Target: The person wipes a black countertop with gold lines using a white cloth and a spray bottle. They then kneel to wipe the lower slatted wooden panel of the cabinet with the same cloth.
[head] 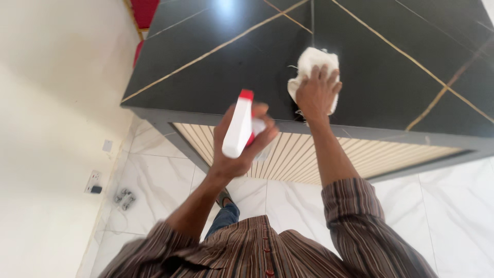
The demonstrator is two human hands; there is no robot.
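Striped brown shirt sleeves [355, 226] fill the bottom of the view, both forearms reaching forward over a white marble floor [453, 216]. Low on the cream wall at left sits a wall socket [93, 182]. Left hand [242, 139] grips a white spray bottle [237, 128] with a red cap, fingers wrapped round it, held in the air just short of the counter's edge. Right hand [318, 91] presses flat, fingers spread, on a white cloth [313, 62] lying on the black countertop [216, 67] crossed by thin gold lines.
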